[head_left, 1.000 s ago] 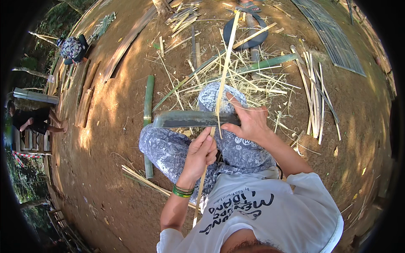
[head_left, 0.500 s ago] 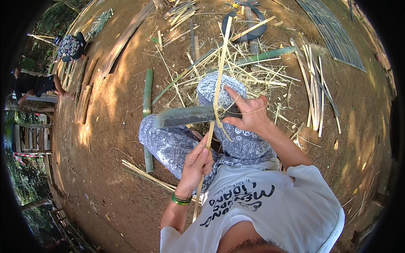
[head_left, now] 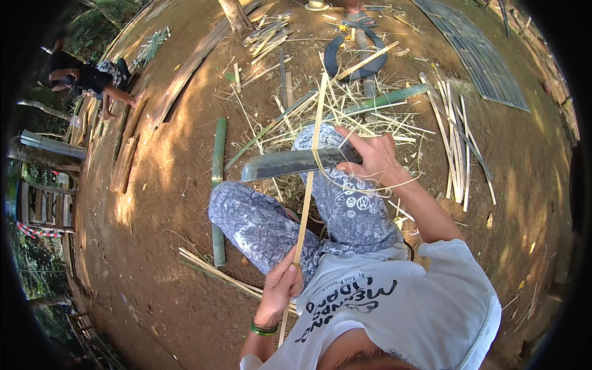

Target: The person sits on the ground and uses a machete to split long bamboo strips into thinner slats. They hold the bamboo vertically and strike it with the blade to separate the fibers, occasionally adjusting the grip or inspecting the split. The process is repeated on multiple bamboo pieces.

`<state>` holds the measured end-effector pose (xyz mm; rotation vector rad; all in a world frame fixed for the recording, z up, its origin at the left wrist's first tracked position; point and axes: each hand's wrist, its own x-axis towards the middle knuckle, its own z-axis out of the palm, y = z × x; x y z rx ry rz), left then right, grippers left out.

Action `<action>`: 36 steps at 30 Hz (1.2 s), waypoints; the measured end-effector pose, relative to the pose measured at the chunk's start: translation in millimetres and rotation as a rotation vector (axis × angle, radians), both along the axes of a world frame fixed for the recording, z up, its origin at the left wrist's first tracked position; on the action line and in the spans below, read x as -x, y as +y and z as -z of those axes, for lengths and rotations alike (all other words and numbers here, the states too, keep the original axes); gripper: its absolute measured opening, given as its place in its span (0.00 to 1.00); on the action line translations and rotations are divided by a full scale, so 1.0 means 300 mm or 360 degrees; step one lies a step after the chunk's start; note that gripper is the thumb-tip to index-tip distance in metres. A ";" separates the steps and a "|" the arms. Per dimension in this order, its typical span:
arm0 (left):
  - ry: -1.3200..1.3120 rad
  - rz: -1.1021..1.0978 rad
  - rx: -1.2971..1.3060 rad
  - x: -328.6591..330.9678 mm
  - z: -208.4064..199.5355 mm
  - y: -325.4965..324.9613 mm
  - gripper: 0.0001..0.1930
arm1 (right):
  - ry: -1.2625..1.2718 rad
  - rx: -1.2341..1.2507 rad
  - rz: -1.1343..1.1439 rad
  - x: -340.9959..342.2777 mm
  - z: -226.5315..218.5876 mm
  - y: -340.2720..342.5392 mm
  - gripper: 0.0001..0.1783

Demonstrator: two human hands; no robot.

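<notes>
My left hand (head_left: 282, 285) is closed round a long, thin bamboo strip (head_left: 306, 206), low beside my shirt. The strip slants up from it across my lap, and its far end rises past my right knee. My right hand (head_left: 373, 157) grips a machete (head_left: 287, 164) whose handle is mostly hidden in my fingers. Its broad dark blade points left over my knees and meets the strip crosswise above my right thigh. A thin curled shaving (head_left: 376, 189) loops from the blade to my right wrist.
Shavings (head_left: 388, 126) heap beyond my knees, near a green bamboo pole (head_left: 394, 96) and a black ring (head_left: 333, 57). Another green bamboo length (head_left: 219, 151) lies left. Split strips (head_left: 459, 145) lie right. A person (head_left: 92, 77) sits far left; a sandalled foot (head_left: 362, 17) stands at the top.
My left hand has drawn the strip back toward my body along the blade. The shaving has grown into a longer loop. The machete sits slightly farther right; the view has shifted a little.
</notes>
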<state>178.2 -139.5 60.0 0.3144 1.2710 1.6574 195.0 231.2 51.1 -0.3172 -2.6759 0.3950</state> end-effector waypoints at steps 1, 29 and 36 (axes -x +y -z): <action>-0.0012 -0.0057 0.0087 -0.008 -0.018 -0.001 0.24 | 0.0171 -0.0095 -0.0024 0.012 0.020 0.017 0.44; 0.0748 -0.0302 0.0057 0.071 -0.085 0.218 0.26 | 0.0278 0.1995 -0.0363 0.145 -0.307 -0.137 0.13; 0.1414 -0.0497 0.0030 0.284 -0.223 0.386 0.24 | 0.0284 0.1520 -0.0379 0.217 -0.483 -0.132 0.13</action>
